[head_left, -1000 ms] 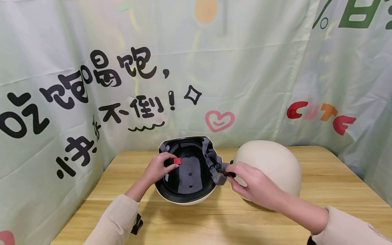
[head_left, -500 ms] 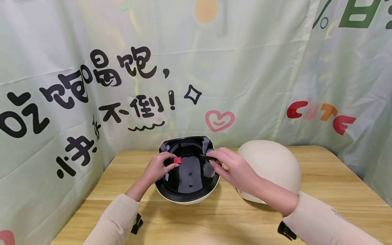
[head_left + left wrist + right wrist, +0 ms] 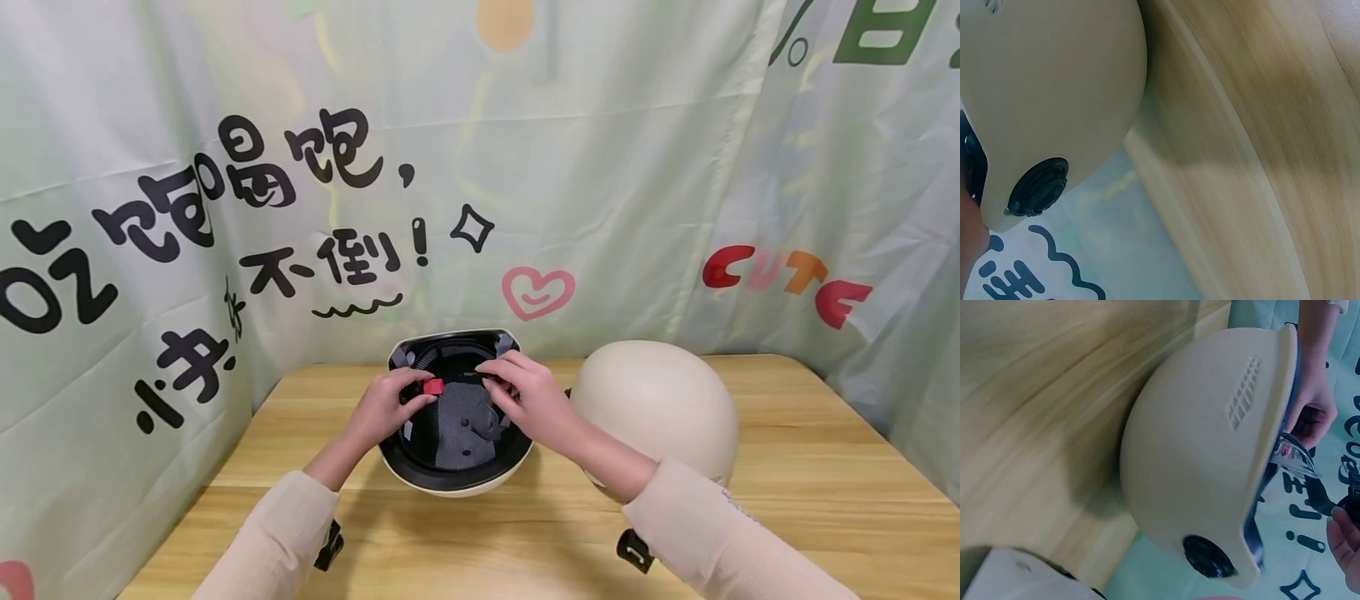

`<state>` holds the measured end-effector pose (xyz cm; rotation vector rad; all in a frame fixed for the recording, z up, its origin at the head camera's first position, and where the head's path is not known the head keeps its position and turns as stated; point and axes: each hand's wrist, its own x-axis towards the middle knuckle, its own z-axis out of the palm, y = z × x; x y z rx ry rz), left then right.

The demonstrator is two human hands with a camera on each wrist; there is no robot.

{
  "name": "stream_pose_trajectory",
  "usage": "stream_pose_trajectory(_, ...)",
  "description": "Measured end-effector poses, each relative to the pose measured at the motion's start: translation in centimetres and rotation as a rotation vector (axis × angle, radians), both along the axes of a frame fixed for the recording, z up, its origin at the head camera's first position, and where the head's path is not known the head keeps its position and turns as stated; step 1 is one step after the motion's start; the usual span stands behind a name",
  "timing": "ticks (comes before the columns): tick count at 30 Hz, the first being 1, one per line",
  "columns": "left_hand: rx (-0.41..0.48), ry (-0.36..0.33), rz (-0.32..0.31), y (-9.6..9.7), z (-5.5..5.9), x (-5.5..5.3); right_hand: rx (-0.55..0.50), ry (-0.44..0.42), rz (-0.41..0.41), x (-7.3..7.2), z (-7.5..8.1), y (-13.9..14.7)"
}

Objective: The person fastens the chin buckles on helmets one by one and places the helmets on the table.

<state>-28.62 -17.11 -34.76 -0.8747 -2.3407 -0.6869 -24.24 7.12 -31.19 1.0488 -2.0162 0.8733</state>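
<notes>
An upturned cream helmet (image 3: 459, 482) shows its black padded inside on the table in the head view. At its left side, my left hand (image 3: 381, 408) pinches the red end of a strap buckle (image 3: 432, 386) between thumb and fingers. My right hand (image 3: 531, 396) is over the helmet's right half, its thumb and fingertips pinching a black buckle piece (image 3: 1352, 503) on the dark strap (image 3: 1318, 495). Between the two buckle parts there is a small gap. The left wrist view has the helmet's outer shell (image 3: 1060, 94) and a black round fitting (image 3: 1038, 187).
A second cream helmet (image 3: 652, 400) stands dome up to the right, just behind my right forearm. The wooden table (image 3: 465, 550) ends at a printed cloth backdrop (image 3: 615, 208) close behind both helmets.
My right hand has brought the strap and black buckle piece leftward from outside the helmet's right rim to over its inside, near the red buckle end. My left hand has barely moved.
</notes>
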Motion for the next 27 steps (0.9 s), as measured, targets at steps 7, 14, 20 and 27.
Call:
stream_pose_trajectory(7, -0.036, -0.004, -0.012, -0.1, 0.0, 0.3, -0.005, -0.172, -0.094, -1.0, -1.6, -1.1)
stream_pose_trajectory(14, -0.044, 0.032, -0.031, -0.1, 0.0, 0.3, -0.080, -0.408, -0.081, -1.5, -2.4, -2.1)
stream_pose_trajectory(20, -0.049, 0.032, -0.017, -0.1, -0.1, 0.1, -0.124, -0.489, -0.101, -2.0, -2.6, -2.9)
stream_pose_trajectory(27, -0.061, 0.063, -0.010, -0.1, 0.1, 0.0, -0.152, -0.580, -0.124, -2.7, -2.8, -3.7)
